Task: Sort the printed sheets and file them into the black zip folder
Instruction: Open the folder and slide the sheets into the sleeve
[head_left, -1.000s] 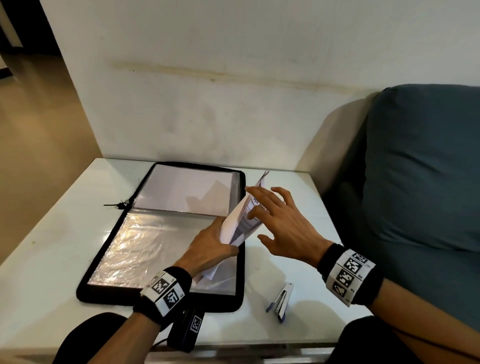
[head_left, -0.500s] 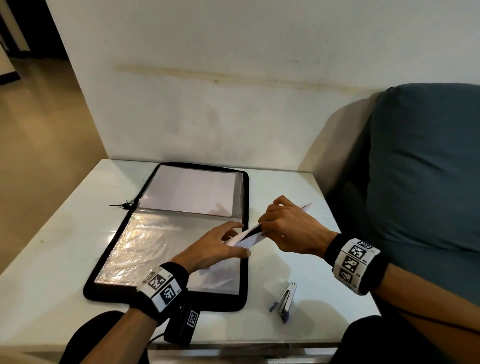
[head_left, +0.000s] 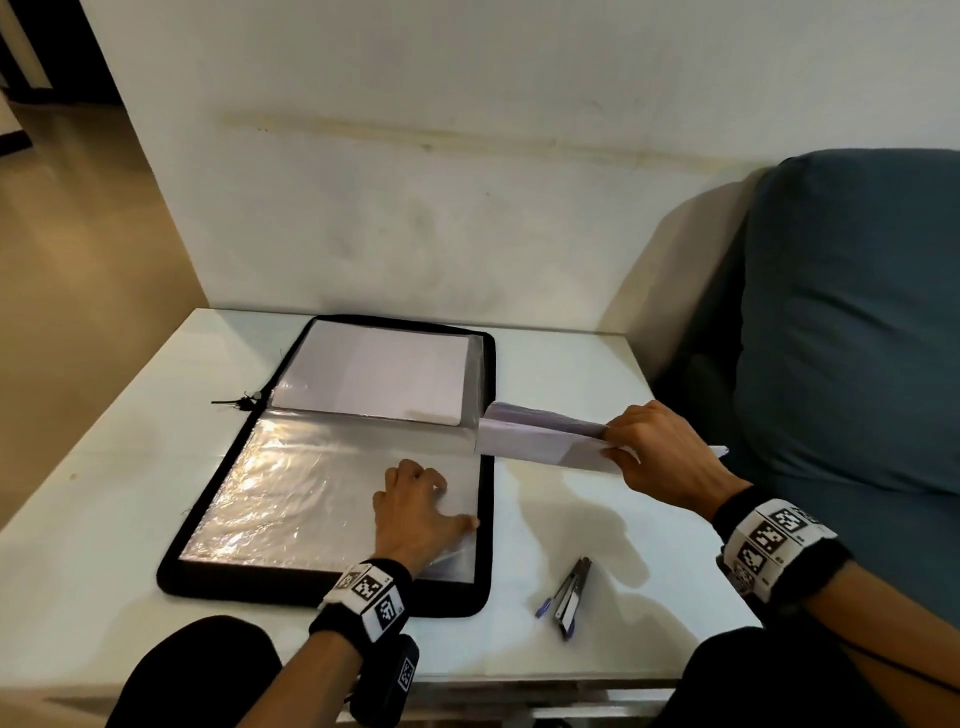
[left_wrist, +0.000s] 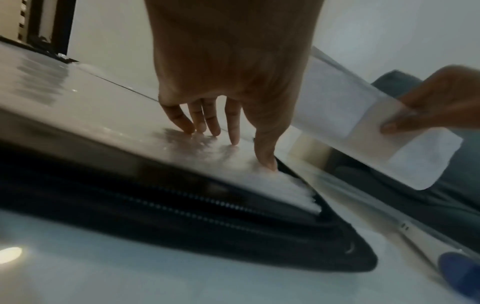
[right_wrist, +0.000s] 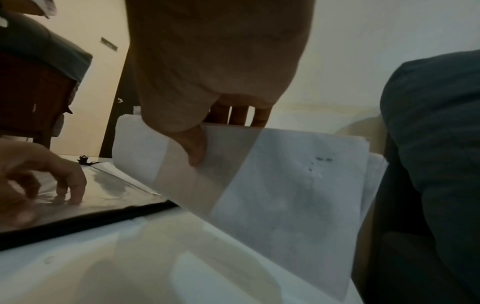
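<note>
Black fabric zip folder (head_left: 332, 592), opened flat on white glossy table (head_left: 104, 519); clear plastic sleeves (head_left: 291, 493) exposed, a white sheet (head_left: 374, 374) housed in the far half. Left hand (head_left: 415, 512) is pressed on the near sleeve, fingertips (left_wrist: 235, 139) down, nothing gripped. Folded white printed sheets (head_left: 540, 439) are pinched by right hand (head_left: 665, 457), held above the table beside the folder's right edge. Blue-and-silver stapler (head_left: 569, 597) is laid near the front edge.

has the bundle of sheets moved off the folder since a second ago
Yes. The printed sheets, pinched in the right hand, have swung rightward, from over the black zip folder edge to mostly over the bare table.
</note>
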